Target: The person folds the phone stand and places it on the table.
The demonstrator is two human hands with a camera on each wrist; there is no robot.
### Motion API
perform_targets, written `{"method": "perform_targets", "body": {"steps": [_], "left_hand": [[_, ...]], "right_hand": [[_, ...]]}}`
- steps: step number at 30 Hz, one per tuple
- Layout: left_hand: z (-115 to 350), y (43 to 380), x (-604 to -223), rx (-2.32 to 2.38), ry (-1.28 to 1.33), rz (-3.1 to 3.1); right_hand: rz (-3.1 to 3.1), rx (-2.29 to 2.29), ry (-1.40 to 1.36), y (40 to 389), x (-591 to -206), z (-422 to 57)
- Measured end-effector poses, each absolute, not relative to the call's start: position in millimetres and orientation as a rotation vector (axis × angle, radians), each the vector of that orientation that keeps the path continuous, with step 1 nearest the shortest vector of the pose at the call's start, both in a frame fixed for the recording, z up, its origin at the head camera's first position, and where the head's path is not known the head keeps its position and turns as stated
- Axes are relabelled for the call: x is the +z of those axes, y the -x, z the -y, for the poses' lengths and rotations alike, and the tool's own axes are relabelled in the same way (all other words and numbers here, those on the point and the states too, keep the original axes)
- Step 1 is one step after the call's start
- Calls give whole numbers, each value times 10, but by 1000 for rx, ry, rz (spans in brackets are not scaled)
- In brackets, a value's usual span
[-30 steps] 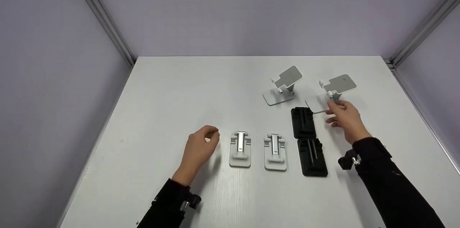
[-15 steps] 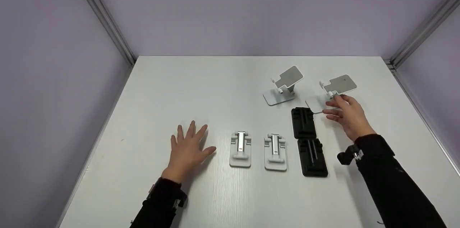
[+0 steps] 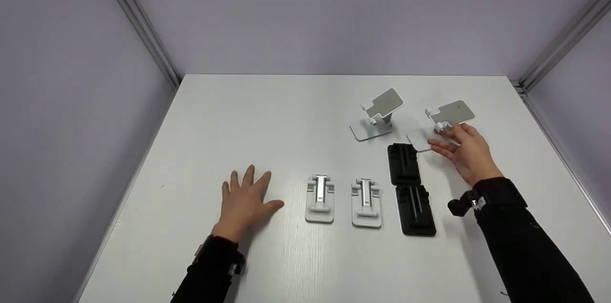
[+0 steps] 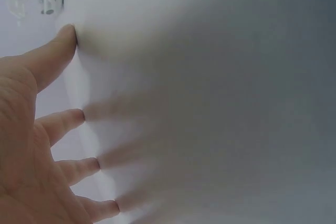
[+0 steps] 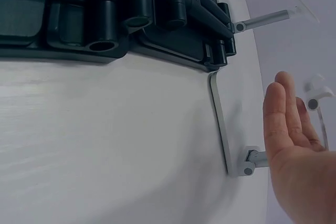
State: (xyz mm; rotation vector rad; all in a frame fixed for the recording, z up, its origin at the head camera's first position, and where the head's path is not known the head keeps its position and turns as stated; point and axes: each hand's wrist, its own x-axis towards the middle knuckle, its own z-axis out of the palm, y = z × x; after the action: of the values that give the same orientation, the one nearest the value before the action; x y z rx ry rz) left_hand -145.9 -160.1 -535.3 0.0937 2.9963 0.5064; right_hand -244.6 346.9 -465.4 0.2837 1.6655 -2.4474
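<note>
My left hand (image 3: 242, 210) lies on the white table with its fingers spread, holding nothing. The left wrist view shows the thumb and several fingertips of the left hand (image 4: 26, 135) right at the tabletop. My right hand (image 3: 470, 152) is at the back right phone stand (image 3: 451, 113), thumb and forefinger at the lower edge of its tilted plate. Its other fingers stretch out past the stand's post (image 5: 257, 158) in the right wrist view, with the thumb hidden. This stand is unfolded, its base flat on the table. A second unfolded phone stand (image 3: 385, 102) stands to its left.
Two folded white phone stands (image 3: 319, 199) (image 3: 366, 203) lie side by side at mid-table. Right of them, two folded black phone stands (image 3: 403, 164) (image 3: 415, 211) lie end to end, the farther one close to the unfolded stand's base. Grey walls enclose the table (image 3: 229, 112).
My left hand has gone from curled fingers to a flat spread and moved left. My right hand has risen from the stand's base to its plate. The stands have kept their places.
</note>
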Motion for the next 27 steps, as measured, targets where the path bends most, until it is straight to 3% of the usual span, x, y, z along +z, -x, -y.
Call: {"method": "perform_targets", "body": {"steps": [16, 27], "left_hand": [[1582, 1433, -5327, 499, -94, -2995], [1573, 1426, -5315, 530, -82, -2985]], "right_hand": [[-1373, -2673, -350, 2423, -4612, -3530], [-1641, -2524, -507, 2435, -4551, -3567]]}}
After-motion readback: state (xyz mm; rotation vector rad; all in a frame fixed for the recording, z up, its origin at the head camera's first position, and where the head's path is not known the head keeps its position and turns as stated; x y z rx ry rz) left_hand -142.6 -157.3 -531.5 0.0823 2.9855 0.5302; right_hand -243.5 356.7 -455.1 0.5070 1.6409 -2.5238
